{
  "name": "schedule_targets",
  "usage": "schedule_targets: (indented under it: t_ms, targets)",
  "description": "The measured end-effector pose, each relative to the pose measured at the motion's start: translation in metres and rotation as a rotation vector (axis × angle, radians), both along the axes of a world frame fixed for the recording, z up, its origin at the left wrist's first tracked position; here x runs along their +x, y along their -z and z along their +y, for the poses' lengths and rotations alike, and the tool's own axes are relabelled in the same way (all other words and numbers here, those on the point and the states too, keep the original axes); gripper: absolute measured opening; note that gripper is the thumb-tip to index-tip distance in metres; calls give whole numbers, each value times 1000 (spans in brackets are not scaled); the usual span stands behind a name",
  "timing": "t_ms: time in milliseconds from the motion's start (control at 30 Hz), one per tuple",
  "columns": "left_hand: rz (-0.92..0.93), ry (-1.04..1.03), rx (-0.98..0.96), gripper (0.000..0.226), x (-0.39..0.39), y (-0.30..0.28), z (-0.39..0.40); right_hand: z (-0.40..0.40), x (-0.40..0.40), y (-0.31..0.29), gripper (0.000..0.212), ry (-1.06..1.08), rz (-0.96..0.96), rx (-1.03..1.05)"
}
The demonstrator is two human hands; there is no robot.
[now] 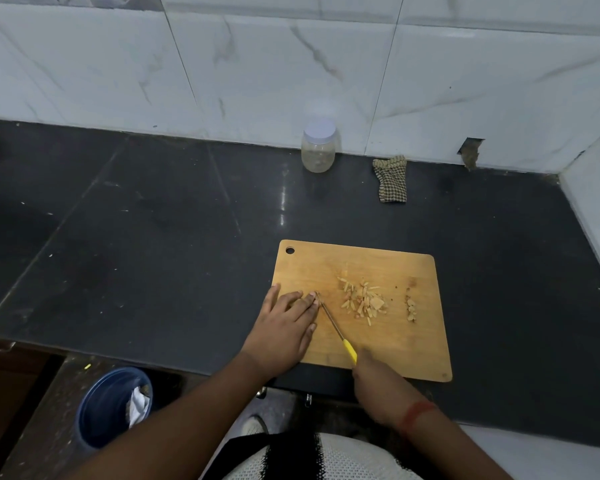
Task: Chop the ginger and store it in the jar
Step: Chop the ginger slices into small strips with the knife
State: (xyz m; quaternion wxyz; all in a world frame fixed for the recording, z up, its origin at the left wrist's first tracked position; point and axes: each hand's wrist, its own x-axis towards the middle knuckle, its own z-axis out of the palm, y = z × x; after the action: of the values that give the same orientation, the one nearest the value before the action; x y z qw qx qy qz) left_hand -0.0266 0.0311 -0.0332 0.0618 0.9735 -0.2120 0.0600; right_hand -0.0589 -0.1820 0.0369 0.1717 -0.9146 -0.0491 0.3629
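Chopping underway: the left hand (288, 317) presses what seems a ginger piece on the rectangular wooden chopping board (413, 344); the right hand (373, 375) grips a yellow-handled knife (336, 329). Cut pale ginger strips (361, 299) lie at three o'clock. Next comes careful slicing beside the fingertips; the lidded clear plastic jar (318, 150) waits at twelve.

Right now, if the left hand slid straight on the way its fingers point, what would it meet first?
The left hand points up and right across the cutting board, fingertips against the knife blade. The blade comes first, then probably the pile of chopped ginger beyond it; the height of the blade edge is hard to judge.
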Motion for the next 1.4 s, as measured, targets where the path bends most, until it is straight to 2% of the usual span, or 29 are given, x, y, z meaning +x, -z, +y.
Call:
schedule_targets:
  t_ms: [100,233,467,933,1133,1267,1400]
  targets:
    - [-12,4,-7,47,0,1,0,-13,-11,-6,25,46,19,81]
    - [-11,7,-10,48,0,3,1,-8,-3,-15,28,104,-141,177]
    - [-7,5,-28,46,-1,3,1,9,7,-15,32,64,-288,129]
    - [3,-6,-40,46,0,3,2,16,10,1,28,-15,-334,62]
    - [-16,-2,-50,46,0,3,2,24,19,12,23,-28,-279,17]
    - [-38,0,-31,45,-1,1,1,23,15,18,31,-43,-325,-29]
    - [-50,5,-12,44,-1,0,0,17,7,17,24,-72,-243,3]
